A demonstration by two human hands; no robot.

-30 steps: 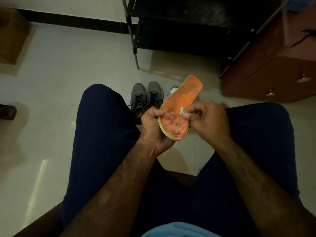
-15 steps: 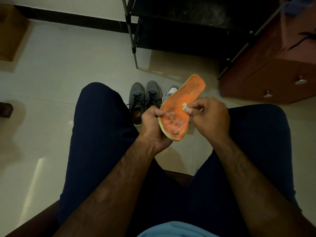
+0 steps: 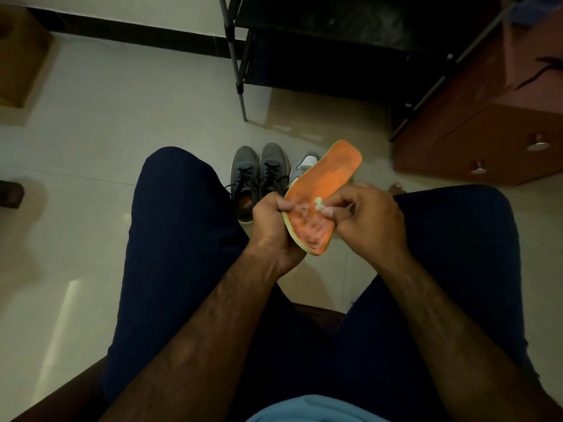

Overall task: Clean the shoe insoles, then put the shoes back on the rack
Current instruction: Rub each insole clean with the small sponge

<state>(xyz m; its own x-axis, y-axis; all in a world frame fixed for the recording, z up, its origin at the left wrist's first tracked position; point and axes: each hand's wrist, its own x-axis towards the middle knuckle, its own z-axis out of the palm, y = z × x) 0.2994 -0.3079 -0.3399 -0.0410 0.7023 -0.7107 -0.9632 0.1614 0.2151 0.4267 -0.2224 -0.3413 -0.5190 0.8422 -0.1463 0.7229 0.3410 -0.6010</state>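
Observation:
An orange insole (image 3: 329, 184) with a pale green edge is held up between my knees, toe end pointing away to the right. My left hand (image 3: 274, 226) grips its heel end from the left. My right hand (image 3: 362, 217) pinches a small pale wad (image 3: 319, 205), which touches the insole's middle. On the floor beyond stand a pair of grey lace-up shoes (image 3: 259, 175) and a grey and white shoe (image 3: 304, 166), partly hidden by the insole. The black shoe rack (image 3: 320, 50) stands further back.
A reddish-brown cabinet with round knobs (image 3: 487, 138) stands right of the rack. A brown box (image 3: 21, 56) sits at the far left. My legs in dark trousers frame the view, and pale floor tiles spread to the left.
My right hand has shifted the small wad slightly along the insole, back toward the heel. The insole and left hand have hardly moved.

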